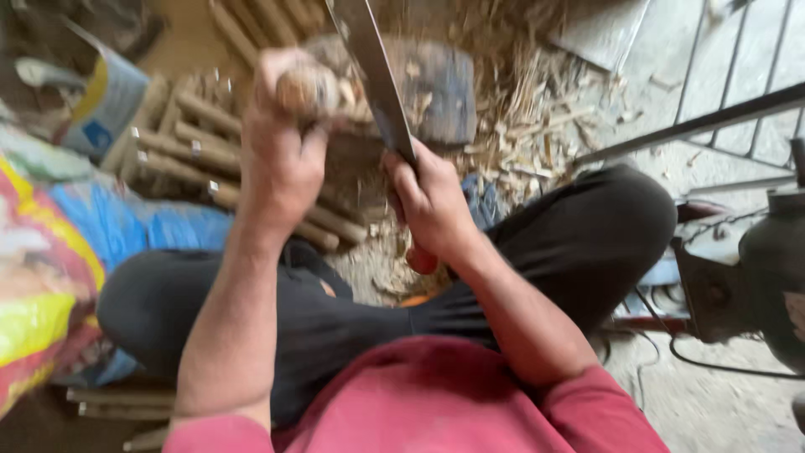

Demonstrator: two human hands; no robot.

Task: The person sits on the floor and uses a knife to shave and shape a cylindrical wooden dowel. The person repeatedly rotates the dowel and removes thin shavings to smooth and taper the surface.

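My left hand [281,143] grips the top end of a round wooden stick [309,91], held upright over a wooden chopping block [440,88]. My right hand [432,201] holds the handle of a long flat blade [373,71], a machete-like knife that points up and away, its edge against the stick. Both hands are blurred by motion. I sit with knees apart in dark trousers and a red shirt, with the block between my legs.
A pile of cut wooden sticks [184,138] lies at the left beyond my knee. Wood shavings [537,109] litter the ground around the block. Colourful plastic sacks [50,252] sit at far left. A metal railing [713,101] and a dark machine [755,268] stand at right.
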